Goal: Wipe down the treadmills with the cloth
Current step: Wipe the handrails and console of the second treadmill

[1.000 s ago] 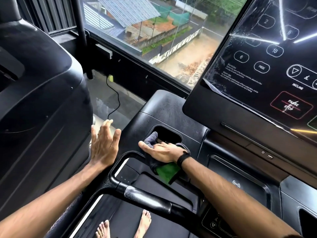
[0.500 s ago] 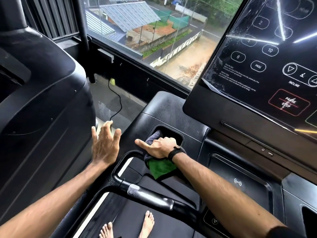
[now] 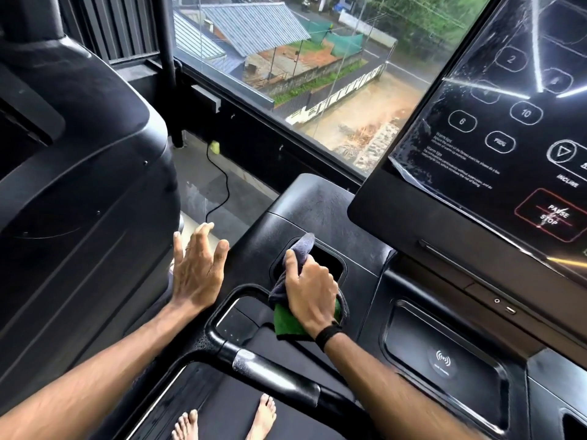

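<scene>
Head view: the right hand (image 3: 309, 289) clamps its grip on the grey-and-green microfibre cloth (image 3: 290, 315), bunched at the near lip of the treadmill's cup-holder recess (image 3: 327, 262). The left hand (image 3: 197, 271) hovers with fingers apart. Best to press the soft cloth round the rounded, matte textured plastic rim

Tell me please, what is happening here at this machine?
A person stands barefoot on a treadmill and wipes it. The right hand grips a grey and green cloth and presses it at the edge of the cup holder recess beside the console screen. The left hand is open, with spread fingers, holding nothing.
</scene>
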